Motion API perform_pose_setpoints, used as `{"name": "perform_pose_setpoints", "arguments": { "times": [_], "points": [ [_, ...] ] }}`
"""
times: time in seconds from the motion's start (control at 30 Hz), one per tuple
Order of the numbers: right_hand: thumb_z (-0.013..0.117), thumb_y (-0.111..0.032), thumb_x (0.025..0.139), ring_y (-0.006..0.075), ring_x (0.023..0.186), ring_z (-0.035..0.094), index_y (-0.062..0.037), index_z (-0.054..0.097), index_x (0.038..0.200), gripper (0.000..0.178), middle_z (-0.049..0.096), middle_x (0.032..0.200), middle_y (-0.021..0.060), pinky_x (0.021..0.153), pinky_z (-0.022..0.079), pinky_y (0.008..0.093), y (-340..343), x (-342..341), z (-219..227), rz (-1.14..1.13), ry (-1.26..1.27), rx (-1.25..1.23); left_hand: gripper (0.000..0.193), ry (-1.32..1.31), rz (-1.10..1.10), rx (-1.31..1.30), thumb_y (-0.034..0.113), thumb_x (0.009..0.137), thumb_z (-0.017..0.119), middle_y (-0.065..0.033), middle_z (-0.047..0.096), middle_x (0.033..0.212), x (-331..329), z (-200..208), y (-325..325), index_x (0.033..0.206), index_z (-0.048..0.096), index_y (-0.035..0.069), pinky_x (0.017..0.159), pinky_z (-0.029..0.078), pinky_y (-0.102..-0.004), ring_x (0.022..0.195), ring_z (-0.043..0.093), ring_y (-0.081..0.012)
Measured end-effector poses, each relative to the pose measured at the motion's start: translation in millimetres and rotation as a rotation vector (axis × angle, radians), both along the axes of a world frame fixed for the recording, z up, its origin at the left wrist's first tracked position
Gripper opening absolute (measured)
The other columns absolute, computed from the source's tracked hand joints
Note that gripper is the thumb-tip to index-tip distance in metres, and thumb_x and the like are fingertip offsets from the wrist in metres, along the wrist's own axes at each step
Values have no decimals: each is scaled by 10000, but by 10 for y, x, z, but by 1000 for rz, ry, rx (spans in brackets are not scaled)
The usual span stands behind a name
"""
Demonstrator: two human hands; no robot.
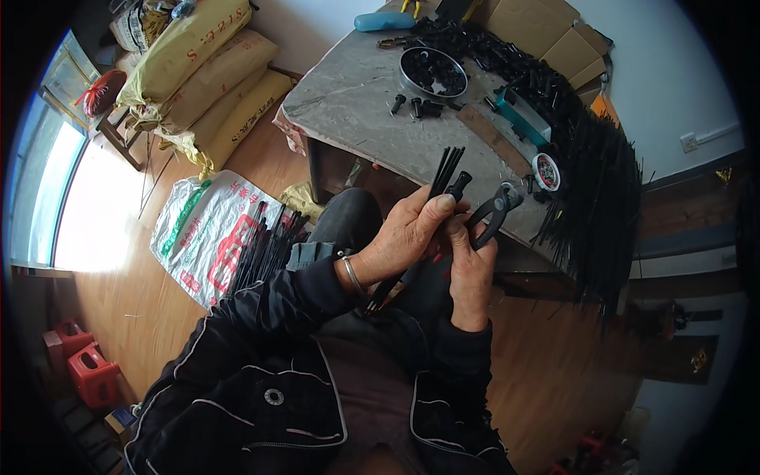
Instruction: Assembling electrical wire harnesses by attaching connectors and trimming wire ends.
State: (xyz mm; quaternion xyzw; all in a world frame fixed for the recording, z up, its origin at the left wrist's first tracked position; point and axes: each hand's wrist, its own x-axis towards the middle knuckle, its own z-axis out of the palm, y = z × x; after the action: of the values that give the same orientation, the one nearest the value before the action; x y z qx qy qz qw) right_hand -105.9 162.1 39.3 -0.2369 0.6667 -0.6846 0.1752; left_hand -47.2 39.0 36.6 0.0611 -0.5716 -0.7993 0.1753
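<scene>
My left hand (405, 237) grips a thin bundle of black rods (446, 168) that stick up past my thumb and down below my wrist. A small black cap-like piece (459, 184) sits at the top of the bundle by my thumb. My right hand (471, 269) holds black pincers (492, 214) by the handles, their jaws pointing up right, close beside the bundle. Both hands meet in front of the table edge, above my lap.
A grey table (348, 103) carries a round metal tin (433, 73) of black pieces, loose black caps (412, 104), a teal box (522, 115) and a big heap of black rods (594, 190). A white sack (207, 229) with more rods lies left. Yellow sacks (198, 71) are stacked behind.
</scene>
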Motion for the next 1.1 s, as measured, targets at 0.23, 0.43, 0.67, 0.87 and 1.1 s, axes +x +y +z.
{"name": "perform_pose_setpoints", "arguments": {
  "times": [0.23,0.43,0.67,0.87,1.1],
  "points": [
    [623,-307,934,91,606,532,-5,574,1026,319,576,767,15,538,423,224,61,5,205,10,76,77,595,-11,-206,91,532,989,388,-40,604,724,-60,-100,-67,1060,610,-15,467,401,-221,515,495,-72],
    [460,-110,975,138,485,527,34,470,1176,247,546,686,90,472,453,265,538,281,614,321,-391,366,626,-90,-222,176,566,981,368,-19,520,574,-96,-117,-253,888,614,-2,434,378,-238,449,464,-85],
    [460,-113,982,113,482,490,15,459,1168,226,488,661,53,467,460,278,647,386,667,379,-605,436,674,-153,-264,3,615,962,352,-2,515,564,-34,78,-64,847,642,18,437,367,-228,466,465,-75],
    [485,-216,989,239,702,660,60,381,1276,412,619,905,192,627,566,349,717,343,686,457,-734,320,690,-96,-310,0,613,968,329,-17,549,584,-70,39,-21,863,650,11,423,377,-221,453,476,-75],
    [497,-241,985,331,947,662,67,320,1356,514,567,1152,282,747,575,399,712,303,738,519,-894,201,780,-100,-330,-24,672,945,263,-26,558,633,-67,80,-51,885,625,-17,429,386,-210,472,500,-76]
  ]
}}
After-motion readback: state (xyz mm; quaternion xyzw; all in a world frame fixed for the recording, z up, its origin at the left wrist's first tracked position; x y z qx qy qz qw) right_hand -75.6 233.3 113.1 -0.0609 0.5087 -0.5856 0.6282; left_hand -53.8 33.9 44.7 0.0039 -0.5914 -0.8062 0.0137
